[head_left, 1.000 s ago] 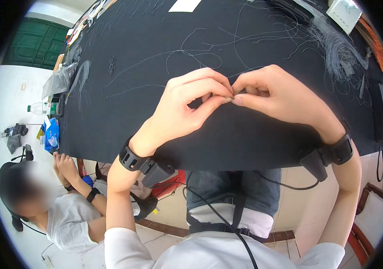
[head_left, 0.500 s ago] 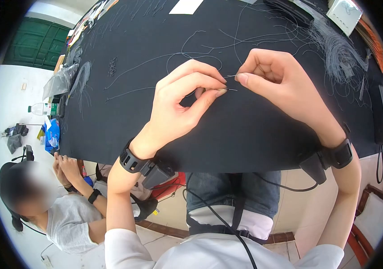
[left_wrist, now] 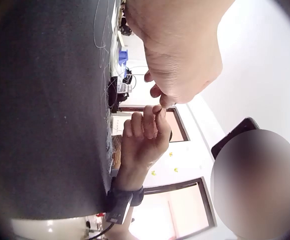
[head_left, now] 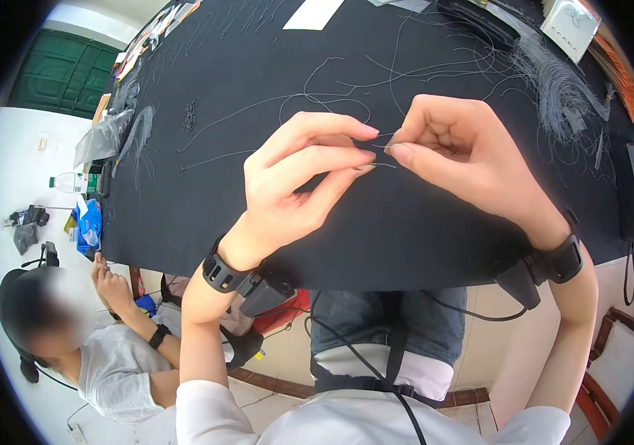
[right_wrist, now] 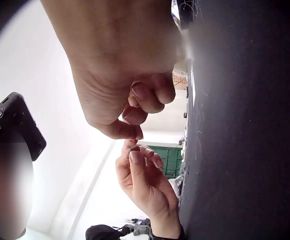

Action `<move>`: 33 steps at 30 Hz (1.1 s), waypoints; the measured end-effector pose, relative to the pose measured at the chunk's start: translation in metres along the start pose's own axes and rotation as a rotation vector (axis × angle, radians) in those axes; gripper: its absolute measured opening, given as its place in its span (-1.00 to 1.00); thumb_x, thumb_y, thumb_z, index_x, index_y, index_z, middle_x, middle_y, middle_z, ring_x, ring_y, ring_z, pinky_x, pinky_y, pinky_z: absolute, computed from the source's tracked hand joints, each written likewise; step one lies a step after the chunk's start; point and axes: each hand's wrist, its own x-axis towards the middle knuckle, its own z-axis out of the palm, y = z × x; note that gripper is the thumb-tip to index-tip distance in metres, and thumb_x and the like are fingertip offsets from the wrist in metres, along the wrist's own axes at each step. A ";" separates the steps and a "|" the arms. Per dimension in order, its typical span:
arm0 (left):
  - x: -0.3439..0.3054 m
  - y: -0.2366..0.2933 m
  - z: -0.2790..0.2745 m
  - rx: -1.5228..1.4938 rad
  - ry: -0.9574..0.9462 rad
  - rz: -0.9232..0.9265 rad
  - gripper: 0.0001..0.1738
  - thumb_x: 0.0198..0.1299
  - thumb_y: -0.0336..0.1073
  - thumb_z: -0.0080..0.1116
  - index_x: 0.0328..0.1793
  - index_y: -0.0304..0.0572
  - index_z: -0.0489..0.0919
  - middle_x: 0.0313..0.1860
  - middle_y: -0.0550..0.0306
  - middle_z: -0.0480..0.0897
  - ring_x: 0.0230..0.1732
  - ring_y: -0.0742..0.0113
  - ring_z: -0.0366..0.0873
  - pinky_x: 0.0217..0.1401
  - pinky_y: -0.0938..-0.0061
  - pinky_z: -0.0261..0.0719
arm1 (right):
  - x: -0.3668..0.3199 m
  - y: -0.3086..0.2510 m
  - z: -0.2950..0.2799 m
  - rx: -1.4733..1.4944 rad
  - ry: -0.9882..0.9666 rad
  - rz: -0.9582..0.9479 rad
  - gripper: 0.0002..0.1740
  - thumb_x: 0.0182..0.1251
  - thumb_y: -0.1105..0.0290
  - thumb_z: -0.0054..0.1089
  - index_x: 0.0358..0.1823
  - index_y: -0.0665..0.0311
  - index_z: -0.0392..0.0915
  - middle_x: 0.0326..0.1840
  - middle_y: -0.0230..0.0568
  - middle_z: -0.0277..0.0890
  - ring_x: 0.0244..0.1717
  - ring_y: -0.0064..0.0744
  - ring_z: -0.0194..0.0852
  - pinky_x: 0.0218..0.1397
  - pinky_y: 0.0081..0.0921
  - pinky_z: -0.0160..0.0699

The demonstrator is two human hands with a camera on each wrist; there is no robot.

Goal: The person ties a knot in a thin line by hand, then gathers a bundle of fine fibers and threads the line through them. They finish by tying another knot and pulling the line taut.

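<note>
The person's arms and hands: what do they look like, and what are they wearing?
The left hand and right hand wear no gloves. Short white sleeves cover the upper arms. Each wrist has a black strap with a dark, boxy camera. A thin black cable comes from the right one.

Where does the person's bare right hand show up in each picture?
Head: the person's bare right hand is right of centre.
Left wrist: the right hand is near the middle, below the larger bare left hand.
Right wrist: the right hand is large, at top centre.
Shared landmark: the matte black tabletop, central, left and right in those views, respectively.
</note>
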 end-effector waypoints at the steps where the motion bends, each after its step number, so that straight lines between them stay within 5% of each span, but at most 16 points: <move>1: 0.000 0.001 0.000 -0.003 0.000 -0.002 -0.79 -0.15 -0.66 0.23 -0.33 -0.30 0.61 -0.14 0.00 0.58 -0.38 0.41 0.59 -0.33 0.62 0.55 | 0.000 0.001 0.000 0.000 -0.005 0.000 -0.87 0.20 0.43 0.12 -0.44 0.35 0.47 -0.69 -0.49 0.28 -0.66 -0.80 0.09 -0.59 -0.74 0.02; 33: 0.002 0.002 -0.002 0.053 -0.035 0.028 -0.78 -0.18 -0.63 0.27 -0.33 -0.29 0.62 -0.24 0.05 0.62 -0.31 0.32 0.58 -0.31 0.58 0.56 | -0.001 0.001 0.001 0.010 -0.051 0.010 -0.88 0.17 0.46 0.11 -0.45 0.36 0.47 -0.78 -0.52 0.11 -0.71 -0.76 -0.05 -0.61 -0.67 -0.10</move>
